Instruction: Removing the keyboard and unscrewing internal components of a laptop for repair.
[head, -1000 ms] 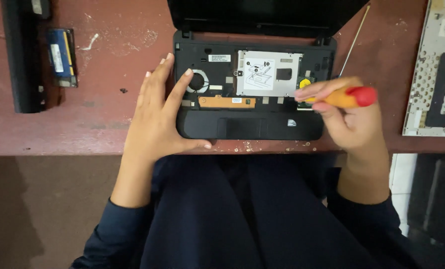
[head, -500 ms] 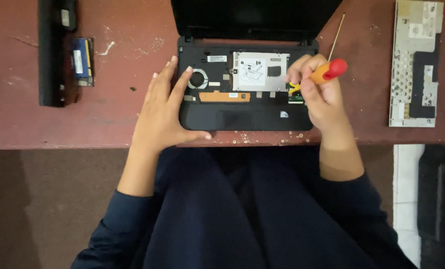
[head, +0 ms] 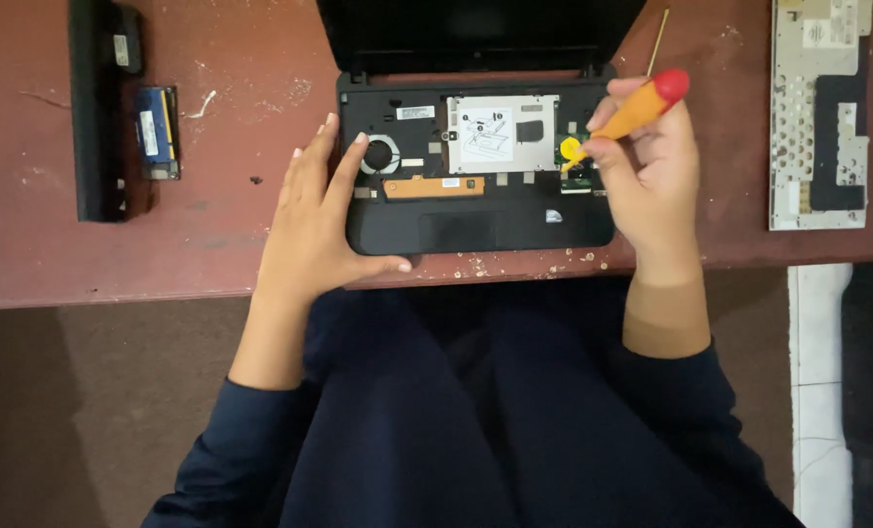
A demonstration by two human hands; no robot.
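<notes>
Since the earlier frames my right hand (head: 651,171) has been lifting the screwdriver (head: 632,110) and swinging its red cap up toward the lid, so the handle is now tilting steeply and the tip is coming down at the right end of the open laptop (head: 475,171); I'm reading that as the tool settling onto a fastener there, though the tip itself is hidden behind my fingers. That hand is curling closed around the orange handle, thumb and fingertips pinching it. The laptop is lying at the near edge of the table (head: 211,244), keyboard off, its silver plate (head: 500,132), fan (head: 380,154) and orange strip (head: 434,186) showing. My left hand (head: 314,220) is staying where it was, lying flat and spread open on the laptop's left side, thumb hooking the front edge, gripping nothing, just pressing the case down. Further out, a thin stick (head: 658,39) is lying by the lid, the removed keyboard (head: 818,112) is resting face down at the far right, and a black battery (head: 99,108) with a small blue module (head: 157,132) beside it is sitting at the far left.
</notes>
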